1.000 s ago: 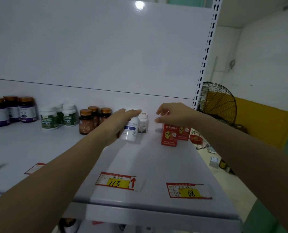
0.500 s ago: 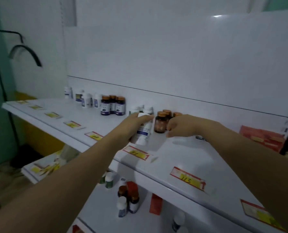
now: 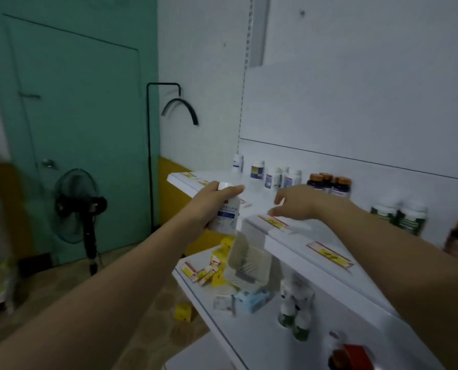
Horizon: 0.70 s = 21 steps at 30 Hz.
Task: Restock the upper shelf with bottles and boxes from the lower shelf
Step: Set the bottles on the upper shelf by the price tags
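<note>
I see the left hand with its grip curled round a white bottle with a blue label. It holds the bottle in the air just off the front edge of the upper shelf, above the lower shelf. The right hand hangs over the upper shelf, grip loosely spread and holding nothing, fingertips near a price tag. I cannot tell if they touch it. Brown-capped bottles stand just behind that hand.
</note>
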Tool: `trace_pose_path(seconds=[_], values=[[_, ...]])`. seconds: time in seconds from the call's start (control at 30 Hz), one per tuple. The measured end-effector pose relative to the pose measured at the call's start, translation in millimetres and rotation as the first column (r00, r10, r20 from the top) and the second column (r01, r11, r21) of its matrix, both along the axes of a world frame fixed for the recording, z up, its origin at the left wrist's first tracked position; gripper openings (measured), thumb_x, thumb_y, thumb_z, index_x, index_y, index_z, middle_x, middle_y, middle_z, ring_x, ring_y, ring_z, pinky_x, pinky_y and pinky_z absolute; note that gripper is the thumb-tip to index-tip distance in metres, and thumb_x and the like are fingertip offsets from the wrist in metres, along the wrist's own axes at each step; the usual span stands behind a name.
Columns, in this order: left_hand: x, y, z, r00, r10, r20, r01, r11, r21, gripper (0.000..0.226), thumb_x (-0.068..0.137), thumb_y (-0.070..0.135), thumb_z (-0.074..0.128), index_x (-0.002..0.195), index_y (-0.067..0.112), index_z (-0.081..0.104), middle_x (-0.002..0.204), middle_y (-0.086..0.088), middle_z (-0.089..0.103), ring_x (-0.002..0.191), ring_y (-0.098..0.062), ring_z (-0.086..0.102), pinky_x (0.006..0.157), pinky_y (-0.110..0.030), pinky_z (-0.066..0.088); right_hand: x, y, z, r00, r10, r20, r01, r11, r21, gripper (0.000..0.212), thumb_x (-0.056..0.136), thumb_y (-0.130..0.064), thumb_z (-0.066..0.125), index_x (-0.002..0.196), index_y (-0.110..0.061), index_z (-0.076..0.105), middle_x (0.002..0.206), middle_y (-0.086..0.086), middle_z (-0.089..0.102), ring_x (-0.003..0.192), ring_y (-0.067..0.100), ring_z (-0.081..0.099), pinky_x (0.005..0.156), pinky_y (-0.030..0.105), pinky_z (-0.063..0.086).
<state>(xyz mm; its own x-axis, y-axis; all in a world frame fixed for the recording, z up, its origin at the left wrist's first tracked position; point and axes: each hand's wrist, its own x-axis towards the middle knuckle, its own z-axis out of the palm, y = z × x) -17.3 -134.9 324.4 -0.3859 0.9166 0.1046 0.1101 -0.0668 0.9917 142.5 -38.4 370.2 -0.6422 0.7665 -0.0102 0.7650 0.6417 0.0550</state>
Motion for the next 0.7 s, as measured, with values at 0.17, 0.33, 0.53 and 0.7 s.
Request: trace_pose_path(seconds=[0.17,0.33,0.53,0.7], values=[[-96.3,8.8,10.1,0.999,0.039,-0.014,-0.039,0.999,0.026,0.035,0.084,0.044,0.063,0.109,0.022,0.053,0.108,-0.012,0.064,0.104,-0.031,0.063,0.087,-0.044,0.054,-106.2,10.9,2.6,0.999,0.047,-0.011,-0.047,0.999,-0.004,0.051,0.096,-0.044,0.045,0.134,-0.010,0.049,0.136,0.009,0.054,0.123,0.025,0.049,0.097,0.030,0.040],[-177.0,34.7,6.3,0.997,0.066,0.032,-0.067,0.997,0.039,0.026,0.085,0.040,0.064,0.100,0.021,0.055,0.105,-0.011,0.065,0.094,-0.027,0.065,0.079,-0.040,0.055,-201.1,37.7,1.9,0.995,0.092,-0.026,-0.092,0.996,0.003,0.051,0.096,-0.044,0.045,0.134,-0.011,0.049,0.136,0.010,0.053,0.123,0.025,0.049,0.097,0.030,0.040],[-264.5,98.0,-0.7,0.997,0.074,0.015,-0.075,0.995,0.060,0.035,0.085,0.040,0.064,0.108,0.016,0.054,0.101,-0.009,0.065,0.086,-0.022,0.064,0.071,-0.034,0.056,-294.3,107.7,-9.6,0.994,0.100,-0.040,-0.100,0.995,0.015,0.048,0.096,-0.042,0.046,0.129,-0.007,0.053,0.131,0.012,0.056,0.121,0.026,0.050,0.096,0.031,0.041],[-327.8,171.1,8.9,0.998,0.051,0.032,-0.054,0.996,0.069,0.031,0.083,0.041,0.066,0.101,0.018,0.055,0.094,-0.008,0.064,0.086,-0.024,0.063,0.084,-0.041,0.053,-351.1,176.9,-8.7,0.997,0.058,-0.045,-0.059,0.998,-0.022,0.049,0.096,-0.040,0.046,0.129,-0.004,0.053,0.131,0.014,0.057,0.122,0.028,0.051,0.097,0.032,0.041]])
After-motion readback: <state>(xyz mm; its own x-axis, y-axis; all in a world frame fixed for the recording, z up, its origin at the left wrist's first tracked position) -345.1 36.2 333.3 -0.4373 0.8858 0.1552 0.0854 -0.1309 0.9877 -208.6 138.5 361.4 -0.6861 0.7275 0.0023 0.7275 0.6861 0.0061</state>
